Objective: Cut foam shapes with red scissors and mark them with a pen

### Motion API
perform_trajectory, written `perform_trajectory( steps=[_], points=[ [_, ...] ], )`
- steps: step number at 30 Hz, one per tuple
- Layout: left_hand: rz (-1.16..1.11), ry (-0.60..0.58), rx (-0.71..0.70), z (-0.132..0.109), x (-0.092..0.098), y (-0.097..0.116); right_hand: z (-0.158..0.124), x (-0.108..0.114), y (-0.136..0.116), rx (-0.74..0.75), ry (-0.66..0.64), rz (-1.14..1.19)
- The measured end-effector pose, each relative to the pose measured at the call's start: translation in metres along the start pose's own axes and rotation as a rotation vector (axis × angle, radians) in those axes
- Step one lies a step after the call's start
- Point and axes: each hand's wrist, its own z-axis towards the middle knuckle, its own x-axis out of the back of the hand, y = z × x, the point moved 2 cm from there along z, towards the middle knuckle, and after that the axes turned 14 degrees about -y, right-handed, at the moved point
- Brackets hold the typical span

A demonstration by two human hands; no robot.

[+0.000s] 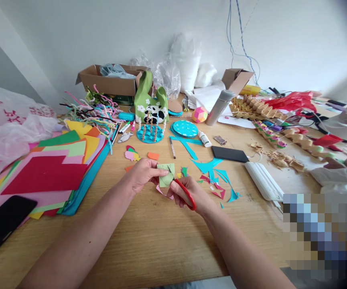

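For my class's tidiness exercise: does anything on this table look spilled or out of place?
Yes: blue scraps lie strewn beyond the right hand, and brown fragments sit loose farther right, looking like litter.

This looks like a handicraft corner in a plain-walled room: the wooden worktop (125,241) carries stacked coloured sheets (43,172), a heap of fuzzy craft stems (98,107), cut scraps (208,165), egg-carton strips (257,107) and red-handled scissors (181,186), with 2 cardboard boxes (108,85) towards the wall (116,32).
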Motion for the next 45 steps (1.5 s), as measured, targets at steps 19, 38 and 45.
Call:
perform_trajectory(
  steps=[19,38,45],
  points=[
    [0.03,0.066,-0.045,-0.0004,0.0009,0.002,0.0008,0.0012,0.0,-0.029,0.008,0.016],
    [0.002,0.004,-0.038,0.0017,0.0025,-0.0024,0.0021,0.0017,0.0065,0.033,-0.051,0.112],
    [-0.003,-0.003,-0.013,0.0012,0.0011,-0.0012,0.002,0.0009,0.0083,0.045,-0.065,0.127]
  ],
)
